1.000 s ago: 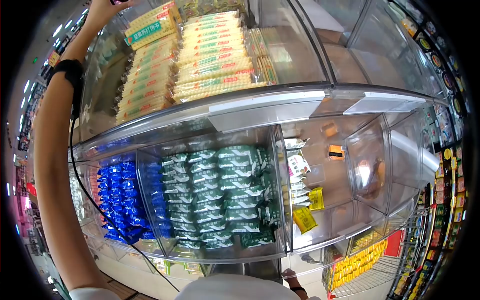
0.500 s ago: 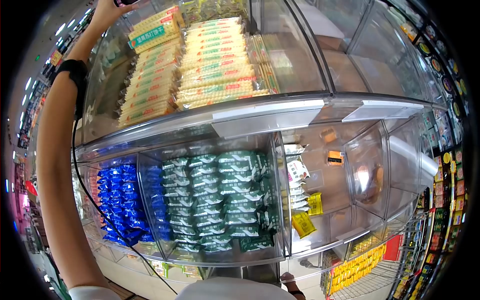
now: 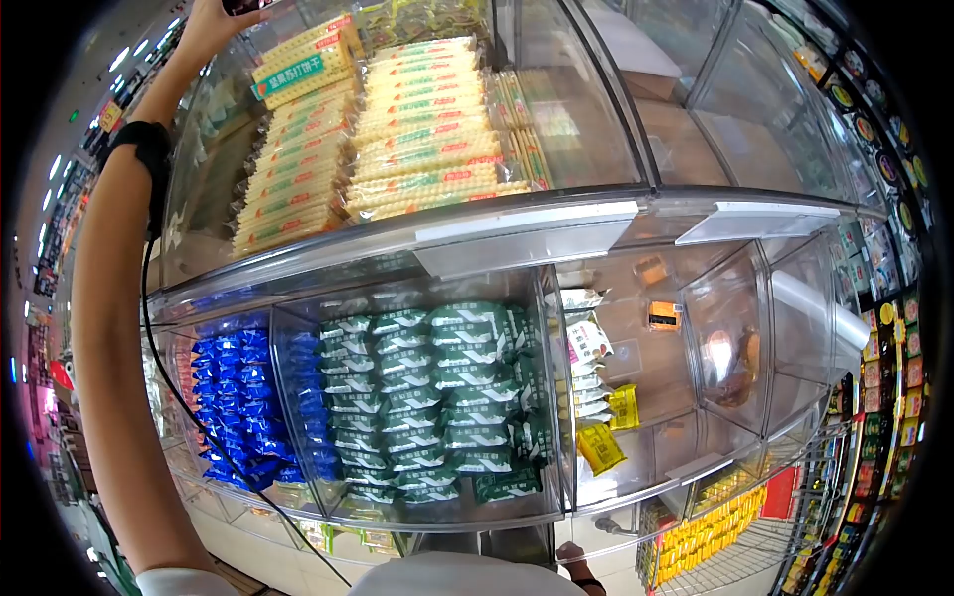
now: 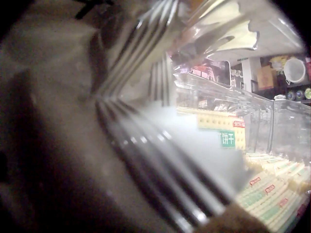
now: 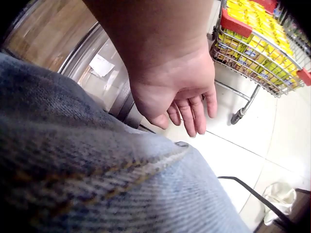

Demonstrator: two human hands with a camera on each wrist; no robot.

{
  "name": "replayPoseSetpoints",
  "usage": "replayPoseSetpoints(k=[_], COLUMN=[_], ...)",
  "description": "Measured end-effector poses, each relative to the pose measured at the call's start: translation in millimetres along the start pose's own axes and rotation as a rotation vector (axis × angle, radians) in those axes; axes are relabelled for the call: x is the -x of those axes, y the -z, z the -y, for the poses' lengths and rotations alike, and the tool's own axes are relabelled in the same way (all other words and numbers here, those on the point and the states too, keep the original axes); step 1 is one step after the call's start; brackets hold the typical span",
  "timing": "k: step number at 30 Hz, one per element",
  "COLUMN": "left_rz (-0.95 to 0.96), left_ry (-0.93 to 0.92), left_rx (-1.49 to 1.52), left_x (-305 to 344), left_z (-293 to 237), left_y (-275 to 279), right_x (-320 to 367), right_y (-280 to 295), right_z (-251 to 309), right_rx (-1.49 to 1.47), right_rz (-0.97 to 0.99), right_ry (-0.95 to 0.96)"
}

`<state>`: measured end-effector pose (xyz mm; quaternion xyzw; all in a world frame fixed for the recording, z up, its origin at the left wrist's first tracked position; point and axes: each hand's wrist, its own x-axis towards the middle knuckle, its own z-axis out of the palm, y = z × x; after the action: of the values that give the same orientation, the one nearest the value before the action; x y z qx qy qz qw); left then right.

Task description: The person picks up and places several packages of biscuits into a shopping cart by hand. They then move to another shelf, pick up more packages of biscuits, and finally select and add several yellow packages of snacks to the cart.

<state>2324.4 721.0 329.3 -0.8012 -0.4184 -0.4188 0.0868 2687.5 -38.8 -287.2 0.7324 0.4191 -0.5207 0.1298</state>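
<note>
- Yellow cellophane cracker packs (image 3: 417, 129) fill the far, top clear plastic shop bin (image 3: 596, 109).
- Left hand (image 3: 211, 28) is raised at the bin's far-left rim; its fingers' hold cannot be told.
- Right hand (image 5: 170, 87) hangs by blue denim (image 5: 73, 160), fingers (image 5: 194, 114) slack, empty.

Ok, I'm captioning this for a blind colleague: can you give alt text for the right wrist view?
The right hand hangs relaxed and holds nothing, beside blue denim. Behind it, a wire rack of yellow packets stands on a pale tiled floor.
</note>
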Motion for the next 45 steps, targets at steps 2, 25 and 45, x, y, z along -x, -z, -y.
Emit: replayPoseSetpoints(k=[2,25,45], left_rz=[-0.014,-0.004,0.021], left_ry=[0.027,0.069,0.126], left_rx=[0.026,-0.191,-0.087], left_x=[0,0,1], left_z=[1,11,8], left_y=[0,9,10], right_x=[6,-11,-26], right_y=[12,-14,-1], right_z=[12,-22,-2], right_rx=[-0.030,0.572,0.485], right_rz=[0.017,-0.192,-0.123], right_ry=[-0.063,0.538,0.445])
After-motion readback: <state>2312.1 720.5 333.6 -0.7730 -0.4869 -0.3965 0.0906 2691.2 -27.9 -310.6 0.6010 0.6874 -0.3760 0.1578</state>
